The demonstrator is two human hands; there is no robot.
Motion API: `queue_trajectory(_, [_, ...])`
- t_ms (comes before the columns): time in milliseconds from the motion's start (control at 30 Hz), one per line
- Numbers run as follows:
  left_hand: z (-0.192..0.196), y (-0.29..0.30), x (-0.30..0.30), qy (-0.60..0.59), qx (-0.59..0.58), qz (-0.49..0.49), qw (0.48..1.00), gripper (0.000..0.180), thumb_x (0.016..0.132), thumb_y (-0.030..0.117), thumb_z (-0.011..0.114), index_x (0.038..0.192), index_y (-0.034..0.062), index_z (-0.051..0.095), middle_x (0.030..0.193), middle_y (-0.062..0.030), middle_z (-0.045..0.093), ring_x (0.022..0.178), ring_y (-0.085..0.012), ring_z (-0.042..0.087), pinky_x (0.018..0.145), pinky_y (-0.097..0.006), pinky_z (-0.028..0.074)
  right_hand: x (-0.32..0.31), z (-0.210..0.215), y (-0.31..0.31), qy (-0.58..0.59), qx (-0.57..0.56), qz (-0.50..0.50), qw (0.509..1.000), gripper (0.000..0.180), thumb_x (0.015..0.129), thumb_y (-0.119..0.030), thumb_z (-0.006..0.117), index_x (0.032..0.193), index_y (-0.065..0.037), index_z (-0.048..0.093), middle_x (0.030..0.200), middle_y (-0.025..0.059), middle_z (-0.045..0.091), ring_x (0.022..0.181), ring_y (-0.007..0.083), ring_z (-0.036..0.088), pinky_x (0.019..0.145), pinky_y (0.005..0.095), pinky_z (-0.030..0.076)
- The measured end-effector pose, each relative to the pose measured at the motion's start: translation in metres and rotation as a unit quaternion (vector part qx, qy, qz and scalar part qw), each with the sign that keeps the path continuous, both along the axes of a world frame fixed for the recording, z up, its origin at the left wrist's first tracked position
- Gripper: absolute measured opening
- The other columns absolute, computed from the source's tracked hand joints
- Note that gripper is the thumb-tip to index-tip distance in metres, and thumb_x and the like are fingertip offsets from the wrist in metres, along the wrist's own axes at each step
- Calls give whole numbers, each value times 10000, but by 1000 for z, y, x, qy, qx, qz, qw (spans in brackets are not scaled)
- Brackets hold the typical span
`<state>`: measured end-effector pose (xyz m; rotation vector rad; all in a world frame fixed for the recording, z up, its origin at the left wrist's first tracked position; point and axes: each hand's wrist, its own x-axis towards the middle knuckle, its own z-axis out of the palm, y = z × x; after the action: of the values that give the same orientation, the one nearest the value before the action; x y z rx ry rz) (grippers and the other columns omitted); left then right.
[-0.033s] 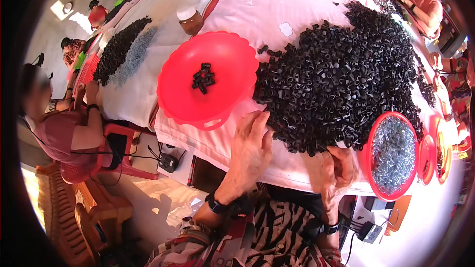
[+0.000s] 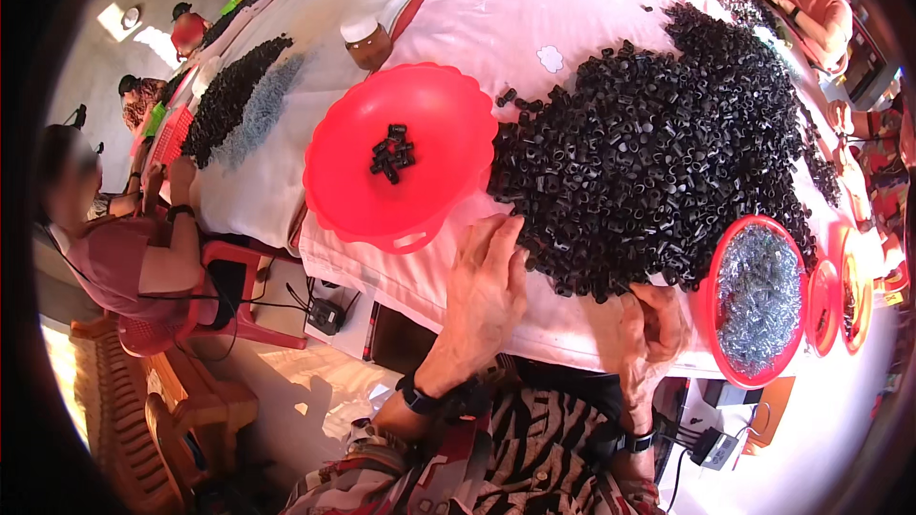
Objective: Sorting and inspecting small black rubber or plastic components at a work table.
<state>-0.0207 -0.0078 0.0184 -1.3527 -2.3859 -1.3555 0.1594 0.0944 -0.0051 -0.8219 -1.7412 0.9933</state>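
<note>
Just ahead of the left hand [image 2: 484, 298] (flat, fingers spread, holding nothing) lies the black-ring heap [image 2: 658, 157]; right hand [image 2: 644, 324] curls at its edge, grip contents can't tell; red tray [image 2: 401, 157] sits w/in reach.

bowl [image 2: 334, 193] left of parts heap [image 2: 658, 153]; few parts [image 2: 392, 154] in bowl; jar [image 2: 367, 41] behind; tray [image 2: 722, 272] right of heap.

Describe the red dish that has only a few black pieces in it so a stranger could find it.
Start at the big heap of black plastic rings on the pale tablecloth. Just left of it, beyond the left hand, lies the wide scalloped red dish. Unlike the red bowl of silvery metal parts on the right, it holds only a small black cluster.
</note>
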Motion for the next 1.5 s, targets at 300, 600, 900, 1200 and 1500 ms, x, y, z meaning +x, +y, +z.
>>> queue_trajectory(300, [24,82,-36,287,-35,18,957,360,747,-50,593,1104,-89,559,1129,-227,561,1075,-368,536,936,-439,473,-3,0,-1,19,0,18,1000,137,843,-17,710,979,-36,708,797,26,599,559,71,461,495,237,340])
queue_trajectory(600, [14,107,-55,187,-228,42,955,430,766,-44,580,1194,-69,553,1163,-237,611,1121,-407,556,953,-475,486,1,4,1,22,-6,24,999,147,845,-6,707,992,-16,699,839,53,629,549,76,459,493,229,362])
queue_trajectory(900, [22,104,-54,199,-165,38,965,475,745,-66,564,1219,-35,587,1276,-281,582,1146,-441,570,981,-497,478,1,11,4,15,19,36,999,159,831,24,724,982,-13,696,866,76,654,557,92,505,486,231,384])
queue_trajectory(1200, [3,108,-61,274,-103,50,955,320,751,-1,612,1071,-2,617,1025,-192,637,1013,-385,593,862,-478,506,2,12,4,13,18,49,999,178,841,43,704,1005,-23,686,861,75,651,577,108,529,494,239,401])
queue_trajectory(1500, [17,114,-60,175,-135,63,973,307,767,-31,610,1070,9,646,1005,-205,668,960,-408,640,811,-505,532,3,13,5,15,12,49,999,177,839,54,702,1004,-11,686,874,78,660,532,91,509,483,231,413])
